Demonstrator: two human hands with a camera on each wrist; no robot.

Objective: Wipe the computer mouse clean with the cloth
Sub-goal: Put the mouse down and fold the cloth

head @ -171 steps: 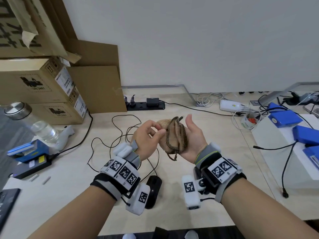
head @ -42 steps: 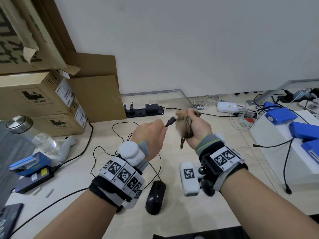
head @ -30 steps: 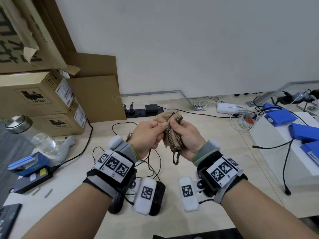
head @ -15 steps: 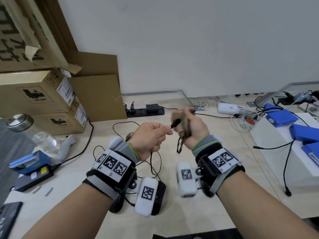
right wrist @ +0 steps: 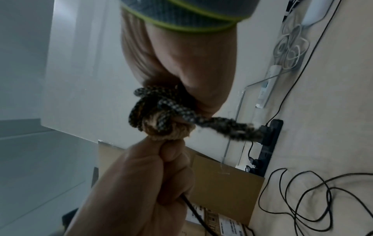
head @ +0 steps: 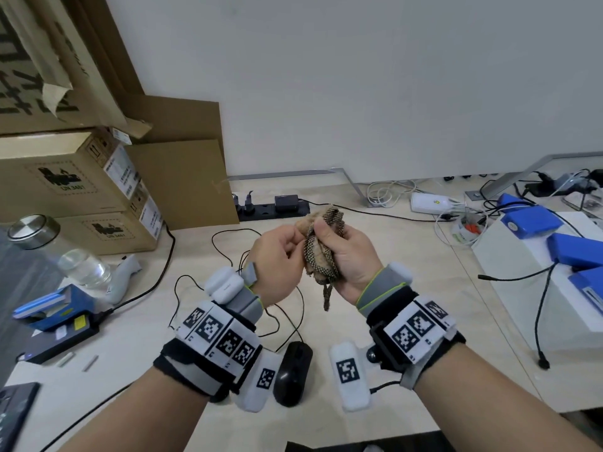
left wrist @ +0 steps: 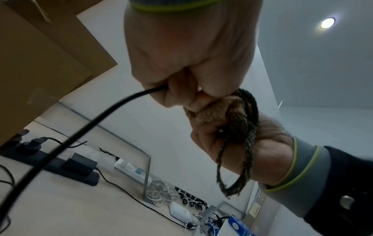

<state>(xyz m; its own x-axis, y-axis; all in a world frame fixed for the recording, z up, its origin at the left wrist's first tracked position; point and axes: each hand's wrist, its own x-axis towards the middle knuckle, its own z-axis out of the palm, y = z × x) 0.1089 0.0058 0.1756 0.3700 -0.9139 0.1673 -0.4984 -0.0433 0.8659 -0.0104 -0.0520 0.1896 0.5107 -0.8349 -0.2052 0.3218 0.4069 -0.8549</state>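
The black computer mouse (head: 293, 373) lies on the desk between my wrists, untouched. Its thin black cable (left wrist: 80, 132) runs up into my left hand (head: 280, 252), which grips it in a fist. My right hand (head: 342, 249) grips a bunched tan cloth (head: 321, 256) with a dark checkered edge and a dangling tail. Both hands meet above the desk, the left knuckles against the cloth (left wrist: 214, 115). The cable's end is hidden inside the cloth (right wrist: 161, 118). From the right wrist the cable (right wrist: 193, 214) leaves the left fist (right wrist: 151, 175) downward.
Cardboard boxes (head: 75, 197) stack at the left, with a glass bottle (head: 49, 249) and a blue device (head: 52, 308) in front. A black power strip (head: 270, 207) sits at the wall. Loose cable loops (head: 228, 256) lie mid-desk. Blue packs (head: 535, 223) and a white box (head: 522, 272) stand right.
Half a second ago my hands were apart with the cable's plug showing between them. Now they have closed together and the plug is buried in the cloth.
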